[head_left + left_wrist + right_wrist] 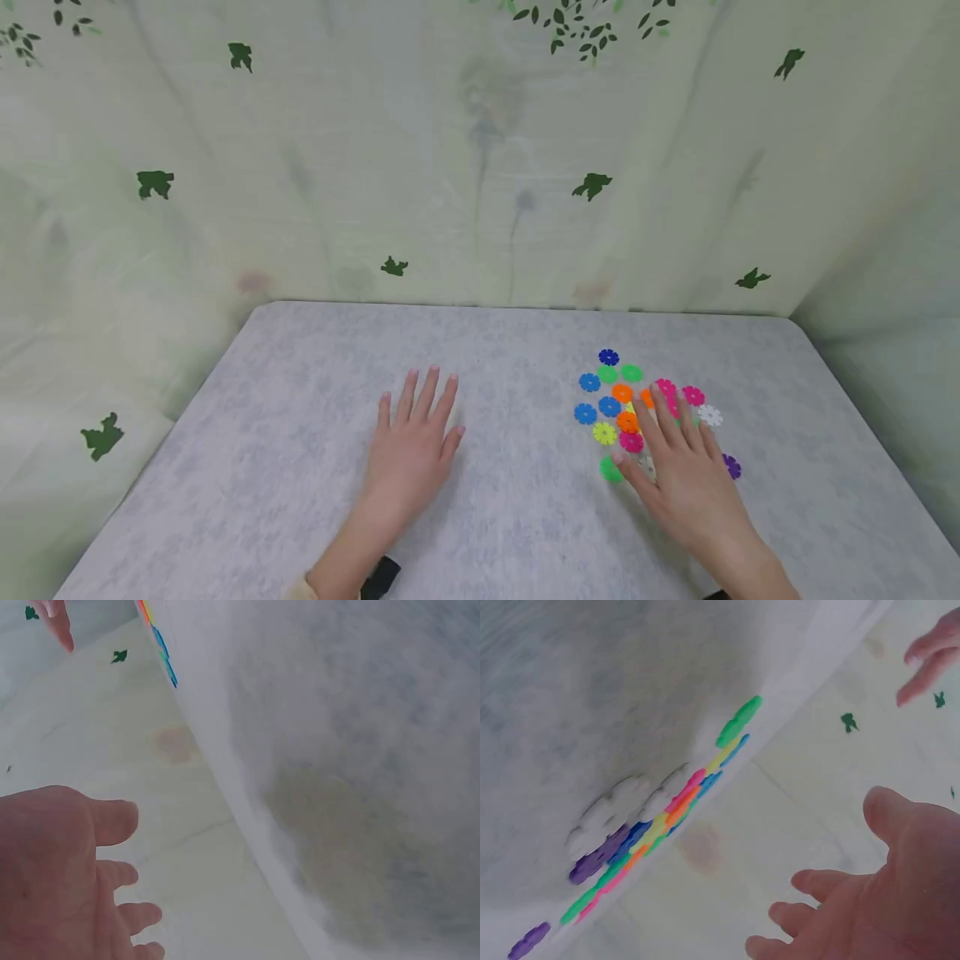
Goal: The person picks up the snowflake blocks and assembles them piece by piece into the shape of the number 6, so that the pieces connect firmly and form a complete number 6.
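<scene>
My left hand (pixel 411 450) hovers palm down over the left-middle of the table, fingers straight and spread, holding nothing. On the right, my right hand (pixel 686 483) is held with spread fingers above a loose group of flat notched plastic discs, partly hiding some. Among them are a green disc (pixel 611 468) near the thumb, a yellow disc (pixel 604 433), an orange disc (pixel 628 422), a dark blue disc (pixel 609 357) at the far end and a white disc (pixel 709 415). In the right wrist view, a purple disc (pixel 600 855) lies on the tabletop, apart from the fingers.
The grey mottled table (pixel 315 375) has a pale curtain (pixel 435 167) with green leaf and bird prints behind it and at both sides. A black wrist device (pixel 380 577) shows under the left forearm.
</scene>
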`<state>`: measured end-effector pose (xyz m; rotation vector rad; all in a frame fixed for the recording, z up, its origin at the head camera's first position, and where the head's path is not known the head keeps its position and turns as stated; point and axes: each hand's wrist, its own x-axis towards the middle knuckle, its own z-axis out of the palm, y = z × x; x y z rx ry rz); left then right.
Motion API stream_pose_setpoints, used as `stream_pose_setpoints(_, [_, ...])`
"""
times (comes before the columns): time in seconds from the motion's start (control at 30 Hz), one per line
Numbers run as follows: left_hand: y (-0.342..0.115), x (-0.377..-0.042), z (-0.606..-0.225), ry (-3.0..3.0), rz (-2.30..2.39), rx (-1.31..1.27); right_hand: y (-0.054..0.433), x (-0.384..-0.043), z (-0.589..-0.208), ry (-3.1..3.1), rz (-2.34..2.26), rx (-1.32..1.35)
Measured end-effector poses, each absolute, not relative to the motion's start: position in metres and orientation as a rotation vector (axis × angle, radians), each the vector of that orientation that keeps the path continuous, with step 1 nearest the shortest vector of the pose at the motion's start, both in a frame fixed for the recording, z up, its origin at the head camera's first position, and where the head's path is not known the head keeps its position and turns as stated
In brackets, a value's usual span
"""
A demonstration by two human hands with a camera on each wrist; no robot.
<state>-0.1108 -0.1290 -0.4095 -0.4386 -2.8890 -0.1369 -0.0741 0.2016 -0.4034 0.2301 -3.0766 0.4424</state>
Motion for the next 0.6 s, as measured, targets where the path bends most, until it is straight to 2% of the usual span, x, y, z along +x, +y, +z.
stream_pose_setpoints(0.23, [-0.100, -0.115, -0.404, -2.851, -0.043, -0.598, 0.221, -0.069, -0.403, -3.036, 0.412, 0.221])
stream_pose_setpoints(0.6, [-0.056, -0.117, -0.398, -2.840, -0.279, -1.081, 0.254, -0.068, -0.407, -3.063, 0.480, 0.294])
